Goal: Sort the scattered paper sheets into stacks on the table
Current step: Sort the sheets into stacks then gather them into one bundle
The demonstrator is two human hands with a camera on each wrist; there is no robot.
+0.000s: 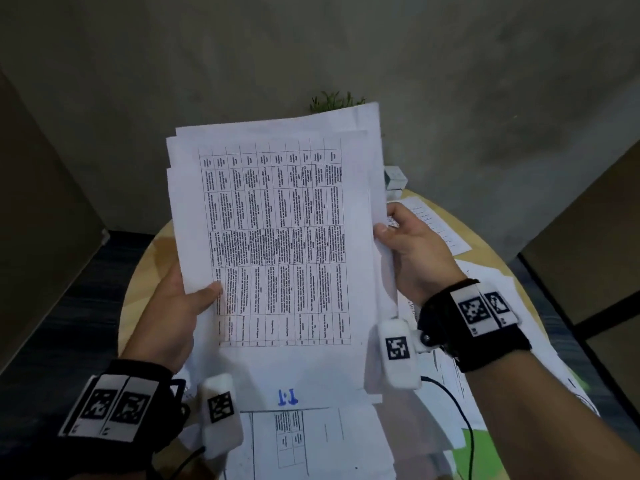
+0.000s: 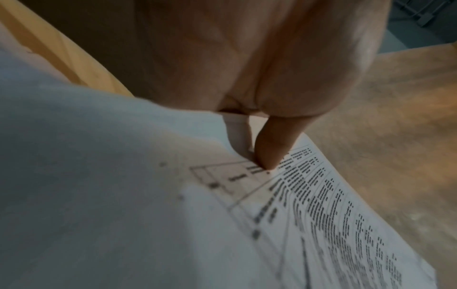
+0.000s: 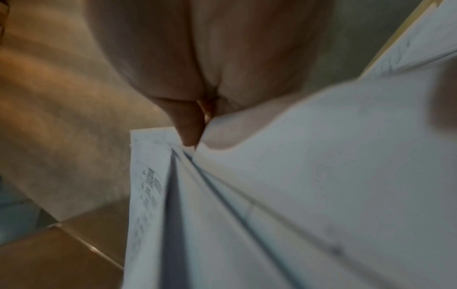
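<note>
I hold a bundle of white paper sheets point(image 1: 277, 237) up above the round wooden table point(image 1: 138, 289). Its top sheet carries a printed table and a blue handwritten mark near the bottom. My left hand point(image 1: 183, 306) grips the bundle's left edge, thumb point(image 2: 272, 148) pressed on the printed sheet point(image 2: 321, 224). My right hand point(image 1: 412, 247) pinches the right edge, thumb on top, with the sheets point(image 3: 247, 215) fanned apart at that edge under the thumb point(image 3: 188, 129). More loose sheets point(image 1: 311, 445) lie on the table below the bundle and to the right point(image 1: 436, 220).
A small green plant point(image 1: 334, 100) and a pale box point(image 1: 394, 178) stand at the table's far edge, by the grey wall. A black cable point(image 1: 457, 410) runs over the papers at the right. Dark floor surrounds the table.
</note>
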